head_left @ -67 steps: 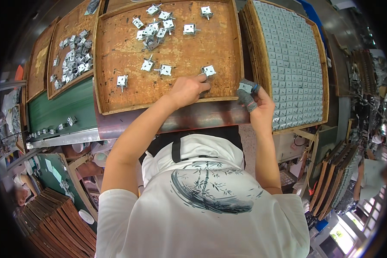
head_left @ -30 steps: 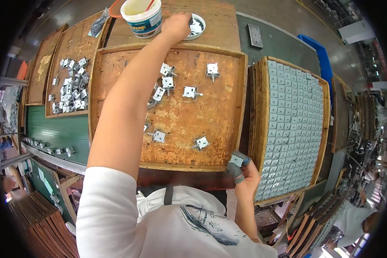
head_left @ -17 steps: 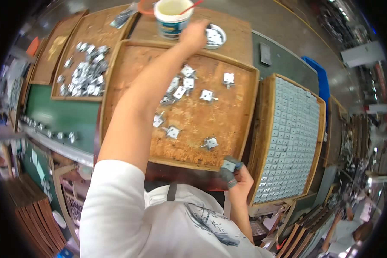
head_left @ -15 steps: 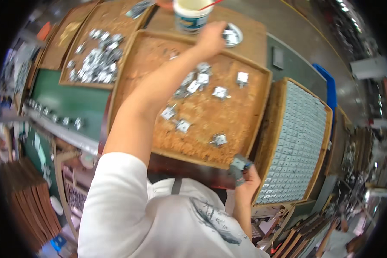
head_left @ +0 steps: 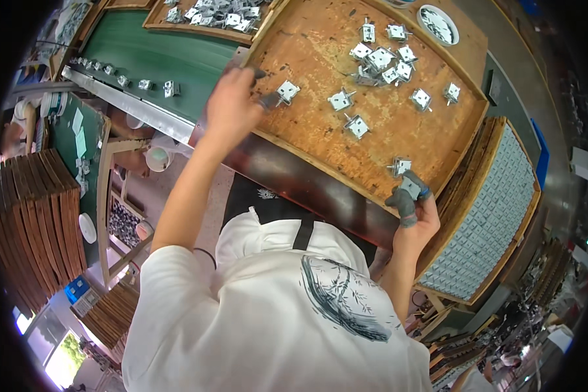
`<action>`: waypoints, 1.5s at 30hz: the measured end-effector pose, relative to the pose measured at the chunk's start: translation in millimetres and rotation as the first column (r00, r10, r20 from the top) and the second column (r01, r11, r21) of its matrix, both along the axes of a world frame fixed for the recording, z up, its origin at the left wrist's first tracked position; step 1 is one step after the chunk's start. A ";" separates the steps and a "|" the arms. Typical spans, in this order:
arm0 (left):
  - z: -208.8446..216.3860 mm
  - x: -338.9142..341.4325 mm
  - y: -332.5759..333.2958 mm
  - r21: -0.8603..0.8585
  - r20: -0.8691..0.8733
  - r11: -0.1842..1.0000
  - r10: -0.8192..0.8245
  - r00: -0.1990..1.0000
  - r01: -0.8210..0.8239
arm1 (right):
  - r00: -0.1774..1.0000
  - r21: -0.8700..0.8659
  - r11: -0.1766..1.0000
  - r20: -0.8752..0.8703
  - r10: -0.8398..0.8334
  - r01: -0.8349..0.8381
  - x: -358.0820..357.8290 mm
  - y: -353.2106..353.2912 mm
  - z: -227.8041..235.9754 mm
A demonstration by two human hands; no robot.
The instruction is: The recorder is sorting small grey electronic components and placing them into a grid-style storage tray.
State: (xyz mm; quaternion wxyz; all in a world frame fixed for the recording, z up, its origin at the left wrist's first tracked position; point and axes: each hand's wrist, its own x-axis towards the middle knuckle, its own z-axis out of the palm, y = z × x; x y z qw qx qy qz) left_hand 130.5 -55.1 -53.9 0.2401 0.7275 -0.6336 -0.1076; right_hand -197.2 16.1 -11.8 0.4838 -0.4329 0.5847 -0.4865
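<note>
1. Left hand [head_left: 234,108] is unclenched, fingers parted beside a loose bracket [head_left: 287,90] near the wooden tray's [head_left: 313,140] near-left corner; its pin points toward the near edge.
2. Right hand [head_left: 415,204] pinches a metal part [head_left: 409,189] by the near-right corner, long axis unclear.

Left hand [head_left: 232,110] at the near-left corner of the wooden tray [head_left: 326,55], thumb and finger spread around a lone metal bracket [head_left: 287,91]; can't tell if touching. Right hand [head_left: 419,212], grey finger covers on, pinches a flat metal piece [head_left: 409,189] over the tray's near-right edge, just beside another bracket [head_left: 402,166]. Loose cluster [head_left: 382,62] toward the tray's far side. White dish [head_left: 446,43] of small parts beyond it. Packed tray [head_left: 458,208] at right, parts in tight rows.
</note>
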 end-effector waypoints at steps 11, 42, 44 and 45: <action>-32.2 -29.8 -16.2 0.099 -0.101 0.982 -0.151 0.983 0.161 | 1.000 -0.055 0.998 0.009 0.005 -0.004 10.9 17.3 8.3; 39.4 -111.7 86.8 -0.157 -0.747 0.830 -0.454 0.485 0.535 | 0.651 -0.196 0.842 -0.726 0.220 -0.503 13.2 17.7 16.4; 38.4 -115.9 83.6 -0.040 -0.944 0.856 -0.201 0.260 0.516 | 0.648 -0.179 0.830 -0.717 0.259 -0.529 10.3 15.1 20.0; 36.7 -119.4 83.9 -0.042 -0.945 0.854 -0.204 0.258 0.519 | 0.647 -0.179 0.831 -0.718 0.256 -0.527 11.1 15.2 19.8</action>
